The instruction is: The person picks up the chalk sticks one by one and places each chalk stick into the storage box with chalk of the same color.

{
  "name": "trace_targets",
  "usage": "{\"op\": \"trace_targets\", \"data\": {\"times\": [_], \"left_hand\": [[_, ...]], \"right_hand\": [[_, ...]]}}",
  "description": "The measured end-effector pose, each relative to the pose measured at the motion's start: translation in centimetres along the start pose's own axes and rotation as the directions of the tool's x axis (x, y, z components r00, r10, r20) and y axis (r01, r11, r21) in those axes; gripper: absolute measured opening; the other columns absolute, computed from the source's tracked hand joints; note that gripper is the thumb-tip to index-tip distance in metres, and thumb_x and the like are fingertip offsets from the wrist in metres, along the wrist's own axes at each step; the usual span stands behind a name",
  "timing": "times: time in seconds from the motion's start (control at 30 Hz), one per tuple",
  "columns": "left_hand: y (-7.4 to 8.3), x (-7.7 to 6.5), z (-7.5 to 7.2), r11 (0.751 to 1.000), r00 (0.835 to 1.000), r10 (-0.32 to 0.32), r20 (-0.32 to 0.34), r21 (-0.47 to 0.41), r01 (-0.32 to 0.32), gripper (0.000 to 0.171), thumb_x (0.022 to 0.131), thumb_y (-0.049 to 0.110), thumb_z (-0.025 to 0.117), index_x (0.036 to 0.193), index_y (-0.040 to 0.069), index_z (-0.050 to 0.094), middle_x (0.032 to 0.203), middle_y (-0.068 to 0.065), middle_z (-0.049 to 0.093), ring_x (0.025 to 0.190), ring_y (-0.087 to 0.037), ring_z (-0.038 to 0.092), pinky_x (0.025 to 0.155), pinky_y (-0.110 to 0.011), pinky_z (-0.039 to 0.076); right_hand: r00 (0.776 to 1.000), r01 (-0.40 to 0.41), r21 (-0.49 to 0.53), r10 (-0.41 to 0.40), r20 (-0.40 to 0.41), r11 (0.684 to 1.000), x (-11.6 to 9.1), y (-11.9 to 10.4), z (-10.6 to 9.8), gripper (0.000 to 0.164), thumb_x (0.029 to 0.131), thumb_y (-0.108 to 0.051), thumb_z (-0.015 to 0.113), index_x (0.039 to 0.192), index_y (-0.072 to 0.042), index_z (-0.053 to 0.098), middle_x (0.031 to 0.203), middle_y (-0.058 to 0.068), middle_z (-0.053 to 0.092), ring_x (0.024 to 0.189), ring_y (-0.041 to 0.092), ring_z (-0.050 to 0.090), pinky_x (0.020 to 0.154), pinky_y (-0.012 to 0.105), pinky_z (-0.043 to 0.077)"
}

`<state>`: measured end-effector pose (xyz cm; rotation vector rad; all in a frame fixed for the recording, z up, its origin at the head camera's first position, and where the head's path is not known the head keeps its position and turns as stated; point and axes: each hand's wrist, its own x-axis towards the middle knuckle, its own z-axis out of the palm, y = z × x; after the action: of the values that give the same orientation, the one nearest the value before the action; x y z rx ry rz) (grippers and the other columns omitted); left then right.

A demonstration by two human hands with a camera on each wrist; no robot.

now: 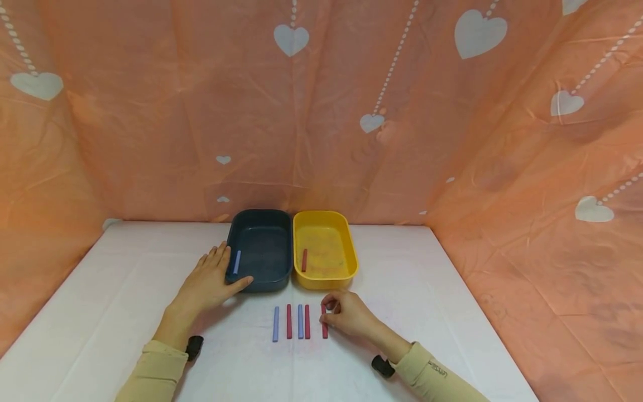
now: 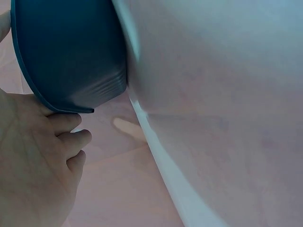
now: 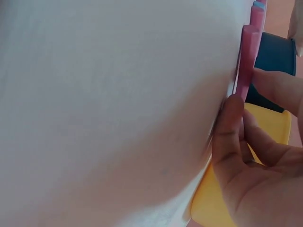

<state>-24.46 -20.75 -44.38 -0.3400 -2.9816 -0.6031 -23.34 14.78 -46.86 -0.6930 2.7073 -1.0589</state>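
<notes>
My left hand rests against the left side of a dark blue tray, fingers straight along the rim and thumb reaching over the near corner. In the left wrist view, the fingertips touch the tray's wall. A blue chalk stick lies inside this tray. With thumb and fingers, my right hand pinches a red chalk stick at the right end of a row on the table. To its left lie two red sticks, one of them this chalk stick, and two blue ones, including this chalk stick.
A yellow tray stands beside the dark blue one, with a red chalk stick in it. White cloth covers the table. An orange curtain with white hearts closes off the back and sides.
</notes>
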Motion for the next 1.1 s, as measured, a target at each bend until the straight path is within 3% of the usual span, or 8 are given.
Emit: {"op": "trace_targets", "data": {"times": [0.47, 0.7, 1.1], "left_hand": [[0.12, 0.25, 0.08, 1.000, 1.000, -0.008, 0.003, -0.004, 0.008, 0.110, 0.095, 0.067, 0.060, 0.156, -0.017, 0.025, 0.166, -0.036, 0.019, 0.152, -0.054, 0.019, 0.124, -0.065, 0.015], [0.12, 0.18, 0.15, 1.000, 1.000, -0.005, -0.003, 0.000, 0.005, 0.110, 0.095, 0.067, 0.059, 0.156, -0.017, 0.025, 0.165, -0.036, 0.019, 0.152, -0.054, 0.020, 0.124, -0.065, 0.016], [0.15, -0.01, 0.08, 1.000, 1.000, -0.010, -0.002, -0.002, 0.010, 0.109, 0.096, 0.066, 0.060, 0.156, -0.018, 0.025, 0.165, -0.036, 0.019, 0.152, -0.054, 0.019, 0.124, -0.065, 0.016]], "right_hand": [[1.000, -0.017, 0.158, 0.020, -0.018, 0.987, -0.06, -0.30, 0.25, 0.026, 0.086, -0.003, 0.080, 0.109, 0.000, 0.068, 0.085, 0.000, 0.066, 0.071, 0.009, 0.060, 0.064, 0.020, 0.053], [0.999, -0.005, 0.188, 0.013, -0.044, 0.982, -0.21, -0.65, 0.54, 0.028, 0.083, 0.002, 0.080, 0.109, 0.001, 0.068, 0.088, 0.004, 0.067, 0.073, 0.009, 0.060, 0.064, 0.020, 0.052], [0.999, -0.025, 0.241, 0.034, -0.033, 0.970, -0.23, -0.85, 0.50, 0.029, 0.084, 0.003, 0.076, 0.111, 0.001, 0.067, 0.081, 0.001, 0.064, 0.071, 0.012, 0.060, 0.062, 0.020, 0.052]]}}
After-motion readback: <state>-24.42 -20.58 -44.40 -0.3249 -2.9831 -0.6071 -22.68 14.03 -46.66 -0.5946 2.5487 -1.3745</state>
